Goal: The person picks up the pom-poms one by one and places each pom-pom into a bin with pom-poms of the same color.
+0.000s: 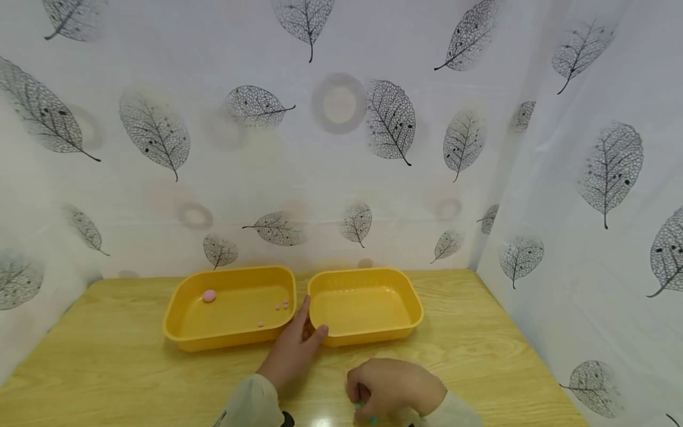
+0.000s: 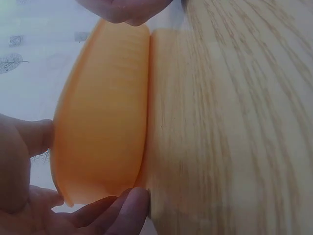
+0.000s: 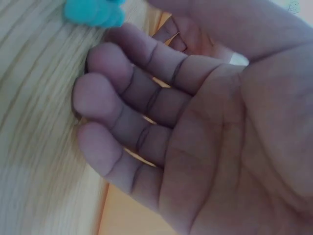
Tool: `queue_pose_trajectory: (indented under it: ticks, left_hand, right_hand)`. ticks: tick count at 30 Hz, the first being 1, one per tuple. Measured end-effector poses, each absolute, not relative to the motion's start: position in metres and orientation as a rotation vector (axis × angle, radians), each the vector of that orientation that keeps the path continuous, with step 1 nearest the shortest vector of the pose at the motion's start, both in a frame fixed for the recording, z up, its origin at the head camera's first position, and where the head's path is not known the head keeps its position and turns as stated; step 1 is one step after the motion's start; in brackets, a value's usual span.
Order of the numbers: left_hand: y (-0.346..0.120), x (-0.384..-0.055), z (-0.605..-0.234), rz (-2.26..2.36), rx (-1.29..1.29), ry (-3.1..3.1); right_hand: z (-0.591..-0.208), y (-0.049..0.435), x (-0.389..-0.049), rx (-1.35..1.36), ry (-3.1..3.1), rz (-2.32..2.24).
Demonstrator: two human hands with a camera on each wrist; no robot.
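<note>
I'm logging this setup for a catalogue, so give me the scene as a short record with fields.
Surface: wood-grain table
Backdrop: pale leaf-print sheet
Left tray: yellow tray with one larger pink piece and four small pink pieces visible
Right tray: second yellow tray, beside the first, a gap between them
Left hand: left hand holds the left end of the second yellow tray
Right hand: right hand low over the table, fingers by a turquoise piece; whether pinched is unclear
</note>
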State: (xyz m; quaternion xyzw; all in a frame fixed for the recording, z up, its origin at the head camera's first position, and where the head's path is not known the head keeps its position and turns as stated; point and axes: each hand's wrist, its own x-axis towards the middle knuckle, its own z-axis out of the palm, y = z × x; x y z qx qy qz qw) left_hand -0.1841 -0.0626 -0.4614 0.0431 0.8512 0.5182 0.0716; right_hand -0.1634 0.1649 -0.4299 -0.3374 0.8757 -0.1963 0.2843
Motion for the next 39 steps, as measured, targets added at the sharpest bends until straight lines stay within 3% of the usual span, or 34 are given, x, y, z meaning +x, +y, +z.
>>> queue_pose_trajectory:
  ticks: [39]
  left_hand:
    - [-0.0607,-0.1836,-0.4597,1.496,0.134,2.618]
  right_hand:
    - [-0.4362,0.1600,-0.1681,-1.158,2.568,-0.395]
